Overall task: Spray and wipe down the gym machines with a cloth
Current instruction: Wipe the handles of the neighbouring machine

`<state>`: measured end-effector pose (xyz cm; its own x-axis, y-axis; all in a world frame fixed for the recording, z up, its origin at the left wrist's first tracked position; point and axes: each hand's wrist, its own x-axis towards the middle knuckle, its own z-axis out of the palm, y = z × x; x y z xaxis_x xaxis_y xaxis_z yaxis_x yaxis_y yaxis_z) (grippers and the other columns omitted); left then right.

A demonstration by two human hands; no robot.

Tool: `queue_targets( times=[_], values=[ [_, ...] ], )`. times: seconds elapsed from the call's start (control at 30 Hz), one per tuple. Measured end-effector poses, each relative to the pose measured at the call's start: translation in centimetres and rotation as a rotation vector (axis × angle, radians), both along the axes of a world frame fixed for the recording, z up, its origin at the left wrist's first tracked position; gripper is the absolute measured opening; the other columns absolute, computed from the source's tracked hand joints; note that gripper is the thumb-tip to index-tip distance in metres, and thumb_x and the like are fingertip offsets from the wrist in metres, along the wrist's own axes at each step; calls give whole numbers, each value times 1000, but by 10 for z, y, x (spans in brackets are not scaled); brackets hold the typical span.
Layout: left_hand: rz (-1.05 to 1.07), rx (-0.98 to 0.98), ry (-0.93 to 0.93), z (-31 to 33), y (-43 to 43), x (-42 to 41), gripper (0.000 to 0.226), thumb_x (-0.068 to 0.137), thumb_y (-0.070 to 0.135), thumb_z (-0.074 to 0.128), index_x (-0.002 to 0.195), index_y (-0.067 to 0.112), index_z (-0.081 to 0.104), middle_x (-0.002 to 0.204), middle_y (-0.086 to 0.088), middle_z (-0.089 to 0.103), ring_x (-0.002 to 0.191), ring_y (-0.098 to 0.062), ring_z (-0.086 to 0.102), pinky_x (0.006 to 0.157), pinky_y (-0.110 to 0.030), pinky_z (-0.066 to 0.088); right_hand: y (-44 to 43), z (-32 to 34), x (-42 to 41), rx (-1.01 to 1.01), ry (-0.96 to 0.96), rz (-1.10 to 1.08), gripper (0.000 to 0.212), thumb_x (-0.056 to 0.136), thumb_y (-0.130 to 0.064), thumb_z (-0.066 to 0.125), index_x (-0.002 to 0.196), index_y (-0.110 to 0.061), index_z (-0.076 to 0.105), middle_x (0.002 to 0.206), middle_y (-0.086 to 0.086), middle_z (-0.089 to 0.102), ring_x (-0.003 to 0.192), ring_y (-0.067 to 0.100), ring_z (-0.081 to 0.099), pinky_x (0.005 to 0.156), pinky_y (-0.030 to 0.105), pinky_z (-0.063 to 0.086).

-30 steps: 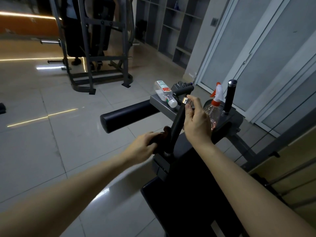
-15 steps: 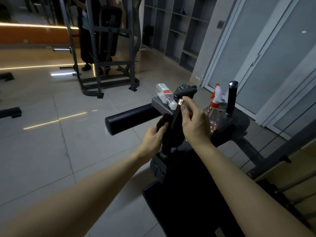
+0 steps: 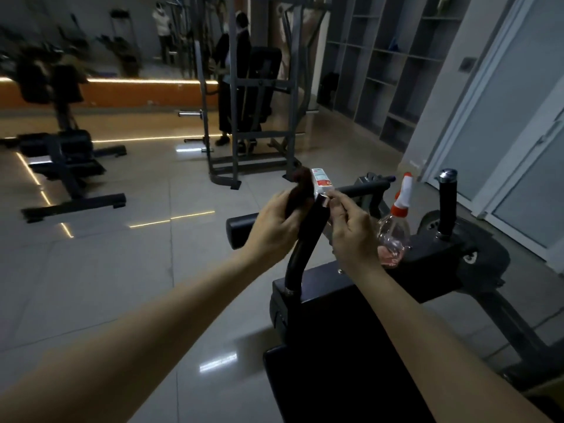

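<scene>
Left hand (image 3: 274,221) fingers are curled around a dark cloth (image 3: 300,190), clamping it against the upper part of the black curved handle (image 3: 302,254). A wad of cloth sticks up above the left fingertips. Right hand (image 3: 354,230) has thumb and forefinger pinching the handle's top end, just right of the left fingers; its other fingers are loosely bent. The handle runs down from between both hands to the machine (image 3: 335,325) below the wrists.

A small bottle (image 3: 320,178) with a white label lies just behind the right fingertips. The spray bottle (image 3: 393,233), clear with an orange-white trigger head, stands upright just right of the right hand's knuckles, not touched. A padded roller (image 3: 241,230) pokes out left under the left hand. A second upright grip (image 3: 446,206) stands further right, beyond the spray bottle.
</scene>
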<state>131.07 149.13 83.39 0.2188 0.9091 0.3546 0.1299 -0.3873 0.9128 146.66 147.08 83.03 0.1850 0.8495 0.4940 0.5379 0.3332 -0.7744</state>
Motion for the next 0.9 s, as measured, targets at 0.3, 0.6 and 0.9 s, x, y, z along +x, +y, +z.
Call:
queue_targets(
  times=[0.3,0.6,0.9],
  values=[
    [354,465,465,-73,-35,32,70,93,-4,60,156,10,33,125,-19,57,104,-33,60,85,-46,57,-1,6,15,-65,87,206,32,108,-33,36,122,-22,63,70,-16,52,65,-1,54,60,20,45],
    [440,479,653,-115,-83,10,34,98,6,60,131,1,57,115,-15,59,87,-26,61,72,-38,57,10,-6,21,-117,102,299,40,101,-47,36,136,-39,54,86,-8,53,70,6,56,71,40,52],
    [465,306,771,-95,-109,2,18,96,9,57,114,11,61,96,-5,61,77,-25,60,65,-36,52,-18,-3,40,-90,-24,351,33,105,-31,48,138,-30,51,73,3,61,58,18,63,56,41,56]
  ],
)
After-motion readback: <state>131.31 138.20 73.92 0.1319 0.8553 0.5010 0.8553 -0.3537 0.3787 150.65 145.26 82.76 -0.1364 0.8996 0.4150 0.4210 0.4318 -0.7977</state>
